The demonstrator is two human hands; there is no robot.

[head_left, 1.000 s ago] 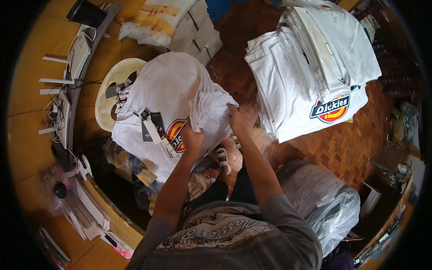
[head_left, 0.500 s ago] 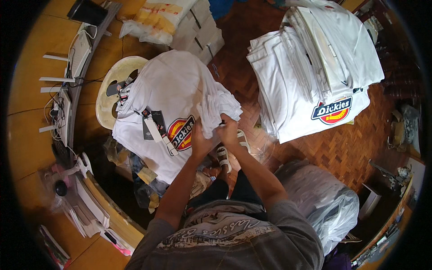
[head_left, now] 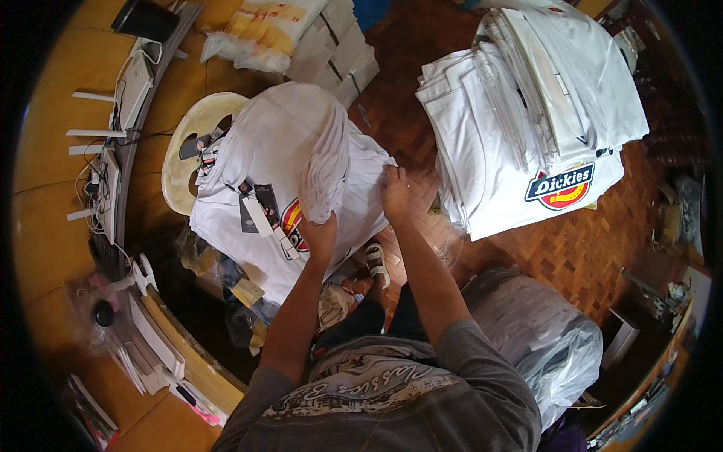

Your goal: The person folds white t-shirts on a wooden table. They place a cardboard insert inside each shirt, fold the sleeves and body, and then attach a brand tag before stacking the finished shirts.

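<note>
A white T-shirt [head_left: 279,151] with a red and yellow printed badge and hanging tags lies spread over a pale plastic chair [head_left: 184,151]. My left hand [head_left: 321,235] grips a folded-over strip of its cloth near the badge. My right hand [head_left: 394,192] pinches the shirt's right edge. A tall stack of folded white shirts [head_left: 527,120] with the same kind of badge sits to the right, apart from both hands.
A clear plastic bag of wrapped garments [head_left: 538,331] lies by my right leg on the parquet floor. Cardboard boxes [head_left: 335,53] stand behind the chair. A curved wooden shelf [head_left: 113,196] with cables and devices runs along the left. Crumpled wrappers [head_left: 233,294] lie below the chair.
Both hands have come apart and moved up. The left hand has folded a strip of the shirt over toward the chair, and the right hand has shifted to the shirt's right edge.
</note>
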